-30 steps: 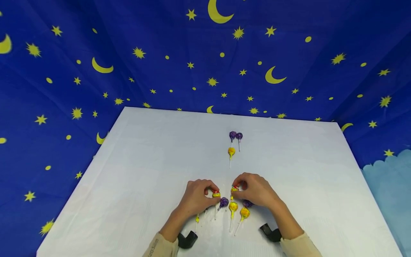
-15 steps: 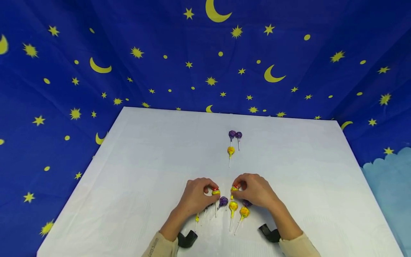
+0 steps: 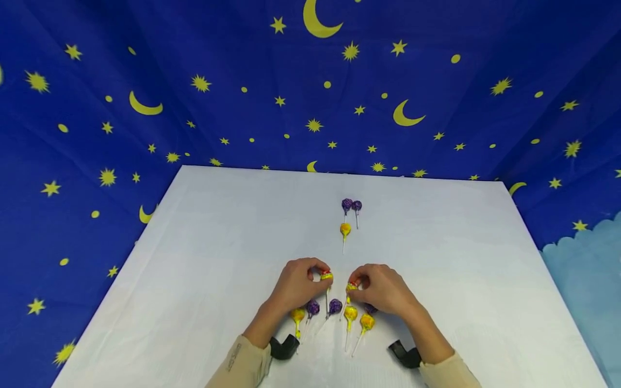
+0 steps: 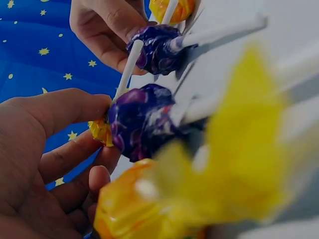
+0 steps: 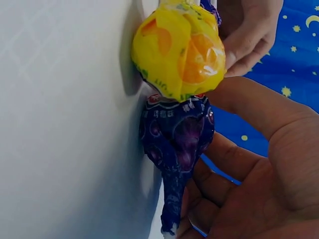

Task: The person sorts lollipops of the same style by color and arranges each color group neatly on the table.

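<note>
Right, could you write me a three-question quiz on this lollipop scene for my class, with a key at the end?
1. True or false: the left hand pinches a purple lollipop.
2. Multiple choice: the blue backdrop is printed with (a) stripes, (b) moons and stars, (c) flowers.
3. Fill in: on the far part of the table, two purple lollipops lie near a third lollipop, coloured ____.

Key: 1. False, it pinches a yellow lollipop. 2. (b). 3. Yellow.
</note>
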`<state>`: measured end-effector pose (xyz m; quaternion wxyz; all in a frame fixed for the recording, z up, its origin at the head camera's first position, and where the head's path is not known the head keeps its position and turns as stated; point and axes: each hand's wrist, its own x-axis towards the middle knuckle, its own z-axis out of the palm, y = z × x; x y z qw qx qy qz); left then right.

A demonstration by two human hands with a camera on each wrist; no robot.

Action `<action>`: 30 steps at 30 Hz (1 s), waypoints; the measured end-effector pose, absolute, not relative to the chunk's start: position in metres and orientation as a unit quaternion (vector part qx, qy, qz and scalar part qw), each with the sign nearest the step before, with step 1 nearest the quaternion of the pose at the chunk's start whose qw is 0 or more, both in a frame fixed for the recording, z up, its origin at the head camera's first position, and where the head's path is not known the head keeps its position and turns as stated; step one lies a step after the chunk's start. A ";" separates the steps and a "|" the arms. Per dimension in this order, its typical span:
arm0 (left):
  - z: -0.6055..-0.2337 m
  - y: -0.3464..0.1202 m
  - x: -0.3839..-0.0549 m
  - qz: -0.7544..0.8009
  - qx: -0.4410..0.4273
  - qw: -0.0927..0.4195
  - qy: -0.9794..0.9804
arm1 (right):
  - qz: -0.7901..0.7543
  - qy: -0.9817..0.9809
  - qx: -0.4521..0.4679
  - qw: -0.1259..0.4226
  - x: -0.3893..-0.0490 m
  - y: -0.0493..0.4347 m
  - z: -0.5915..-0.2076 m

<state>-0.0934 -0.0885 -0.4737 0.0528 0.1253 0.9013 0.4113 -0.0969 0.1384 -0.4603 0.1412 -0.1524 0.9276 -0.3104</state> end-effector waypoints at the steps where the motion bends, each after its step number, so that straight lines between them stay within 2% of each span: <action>1: -0.474 -0.088 -0.095 0.411 0.125 0.052 0.902 | -0.311 0.927 -0.154 0.141 -0.097 0.138 -0.460; 7: -0.473 -0.083 -0.105 0.428 0.118 0.045 0.895 | -0.305 0.929 -0.155 0.141 -0.096 0.138 -0.459; 22: -0.463 -0.074 -0.140 0.405 0.093 -0.018 0.909 | -0.311 0.928 -0.144 0.145 -0.098 0.137 -0.460; 30: -0.462 -0.068 -0.155 0.408 0.103 -0.011 0.907 | -0.301 0.932 -0.152 0.132 -0.096 0.136 -0.459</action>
